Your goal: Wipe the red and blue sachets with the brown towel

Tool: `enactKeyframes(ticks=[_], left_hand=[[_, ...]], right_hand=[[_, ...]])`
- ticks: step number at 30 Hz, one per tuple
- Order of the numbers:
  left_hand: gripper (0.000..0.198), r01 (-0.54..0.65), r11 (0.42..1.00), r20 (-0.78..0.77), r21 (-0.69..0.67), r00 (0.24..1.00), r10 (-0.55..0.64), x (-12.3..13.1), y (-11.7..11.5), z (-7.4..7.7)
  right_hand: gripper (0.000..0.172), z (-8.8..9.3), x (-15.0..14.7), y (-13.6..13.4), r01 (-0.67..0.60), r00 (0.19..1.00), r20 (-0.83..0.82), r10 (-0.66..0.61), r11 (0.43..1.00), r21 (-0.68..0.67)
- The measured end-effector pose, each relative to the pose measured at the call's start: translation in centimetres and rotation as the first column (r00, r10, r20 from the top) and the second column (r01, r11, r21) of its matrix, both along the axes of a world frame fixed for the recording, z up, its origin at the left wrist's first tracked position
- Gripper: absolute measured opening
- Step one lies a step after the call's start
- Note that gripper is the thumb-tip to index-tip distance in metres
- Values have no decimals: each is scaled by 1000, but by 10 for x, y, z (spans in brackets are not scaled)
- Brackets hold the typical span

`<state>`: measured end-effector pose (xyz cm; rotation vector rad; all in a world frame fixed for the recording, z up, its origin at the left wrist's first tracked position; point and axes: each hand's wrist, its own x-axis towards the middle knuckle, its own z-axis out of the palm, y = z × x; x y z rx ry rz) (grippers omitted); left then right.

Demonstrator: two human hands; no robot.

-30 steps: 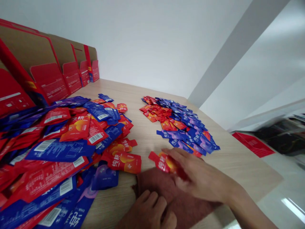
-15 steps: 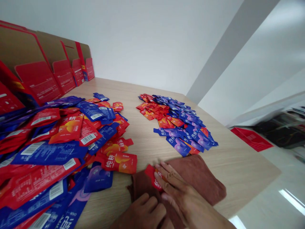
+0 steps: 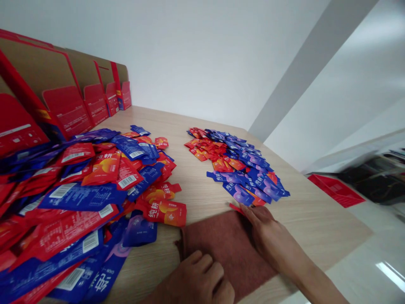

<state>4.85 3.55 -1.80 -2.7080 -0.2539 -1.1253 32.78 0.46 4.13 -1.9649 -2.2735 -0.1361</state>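
Observation:
A brown cloth point(image 3: 218, 240) lies flat on the table in front of me. My left hand point(image 3: 202, 276) rests on its near left part, fingers curled and closed on the fabric. Over the cloth's far right edge, my right hand point(image 3: 261, 223) pinches a red pouch point(image 3: 236, 207); most of that pouch is hidden behind the fingers. Just beyond it spreads a pile of red and blue pouches point(image 3: 249, 162), many lying face up and overlapping. To the left of the cloth is a larger jumbled heap of red and blue pouches point(image 3: 104, 169).
Open red cardboard boxes point(image 3: 68, 109) stand in a row along the table's left side. The wooden table point(image 3: 190, 169) meets a white wall at the back. On the floor to the right sits a red box point(image 3: 337, 190) beside dark, blurred items.
My right hand has lifted the red pouch off the cloth and carried it right and away from me, towards the right pile. My left hand stays on the cloth.

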Motion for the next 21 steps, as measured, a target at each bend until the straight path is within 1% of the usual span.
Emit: enactKeyframes(ticks=[1,2,4,6,8,10,13,15,18,21], left_hand=[[29,-1,1000,-5,-9,1000,1,0,0,1],[30,0,1000,-4,-18,1000,0,-1,-1,3],[30,0,1000,11,-29,1000,0,-1,-1,7],[30,2,1000,39,-27,999,-1,-1,-1,9],[29,-4,1000,31,-30,999,5,0,-1,9],[29,-12,1000,20,-23,1000,12,0,-1,7],[28,-19,1000,27,-5,999,19,2,0,2],[25,-8,1000,70,-7,998,9,3,0,-1],[23,15,999,123,-35,992,-11,4,1,-2],[27,31,997,133,-71,991,-21,3,2,2]], right_hand=[[88,4,1,0,40,999,15,-40,999,9],[86,9,1,-1,74,997,0,-74,997,22],[75,18,-3,-6,92,990,-115,-85,994,53],[66,25,-14,-12,33,967,-255,-12,996,78],[64,27,-30,-17,-78,940,-326,95,995,65],[58,24,-46,-18,-153,934,-320,160,987,45],[44,12,-66,-15,-159,945,-278,169,985,60],[39,4,-74,-17,-180,939,-286,189,982,58],[39,-9,-79,-23,-213,935,-279,218,976,48],[37,-19,-71,-21,-186,953,-228,198,980,73]])
